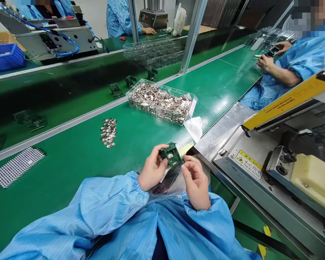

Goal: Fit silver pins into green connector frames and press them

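Note:
A small green circuit-board-like part [174,154] with a cut-out and a silver piece is held up in front of me. My left hand [153,169] is closed on its left side, thumb in front. Below that thumb a strip with pale ridges [165,174] shows in part. My right hand [196,180] is pinched at the part's right edge; what lies between its fingertips is hidden. Beneath both hands is a clear plastic bag [176,186]. Beyond them, a clear tray [161,103] of small silver metal pieces stands on the green bench, with a loose pile of metal pieces [108,133] to its left.
A ridged white-and-dark strip sheet [18,167] lies at far left. White paper [194,129] touches the tray's near corner. A machine with a yellow bar [289,103] borders my right. Green parts [116,91] stand behind the metal rail. A co-worker's hands [267,62] hold a dark part.

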Demonstrator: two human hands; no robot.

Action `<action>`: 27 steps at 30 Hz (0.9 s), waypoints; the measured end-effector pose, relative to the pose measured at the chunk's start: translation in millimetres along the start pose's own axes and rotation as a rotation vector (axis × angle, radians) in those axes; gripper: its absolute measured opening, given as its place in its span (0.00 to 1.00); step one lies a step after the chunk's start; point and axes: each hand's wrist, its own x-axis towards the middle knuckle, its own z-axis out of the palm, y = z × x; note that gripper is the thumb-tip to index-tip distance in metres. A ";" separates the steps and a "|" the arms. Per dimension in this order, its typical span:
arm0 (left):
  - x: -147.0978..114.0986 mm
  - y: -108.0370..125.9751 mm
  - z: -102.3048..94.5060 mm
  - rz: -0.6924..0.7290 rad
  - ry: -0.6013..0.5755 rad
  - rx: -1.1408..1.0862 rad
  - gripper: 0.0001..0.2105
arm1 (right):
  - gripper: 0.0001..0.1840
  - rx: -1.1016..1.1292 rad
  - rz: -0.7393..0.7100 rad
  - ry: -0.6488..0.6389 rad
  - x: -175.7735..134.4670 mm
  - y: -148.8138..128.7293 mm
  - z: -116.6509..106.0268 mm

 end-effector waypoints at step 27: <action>-16.8 38.7 -2.2 -0.047 -0.229 0.067 0.15 | 0.39 0.124 -0.068 -0.264 8.2 -23.6 -17.3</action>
